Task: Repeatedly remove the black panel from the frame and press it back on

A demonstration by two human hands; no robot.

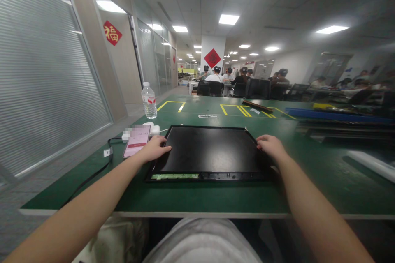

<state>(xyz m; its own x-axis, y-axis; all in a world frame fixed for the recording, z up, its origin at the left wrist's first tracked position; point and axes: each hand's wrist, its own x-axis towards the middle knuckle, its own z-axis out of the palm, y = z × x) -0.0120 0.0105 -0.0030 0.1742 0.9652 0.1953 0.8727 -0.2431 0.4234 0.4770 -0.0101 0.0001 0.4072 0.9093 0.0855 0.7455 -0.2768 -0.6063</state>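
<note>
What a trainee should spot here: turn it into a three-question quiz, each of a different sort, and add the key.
1. Along which edge of the black panel does the green strip lie?
a) The far edge
b) The right edge
c) The edge nearest the person

2. True or false: the left hand and the right hand are at opposite sides of the panel.

3. Fill in: beyond the phone, a clear ____ with red on its label stands on the green table.

Key: 1 c; 2 true; 3 bottle.

Left hand (pixel 156 148) and right hand (pixel 272 147) touch a black panel (pixel 210 150).
</note>
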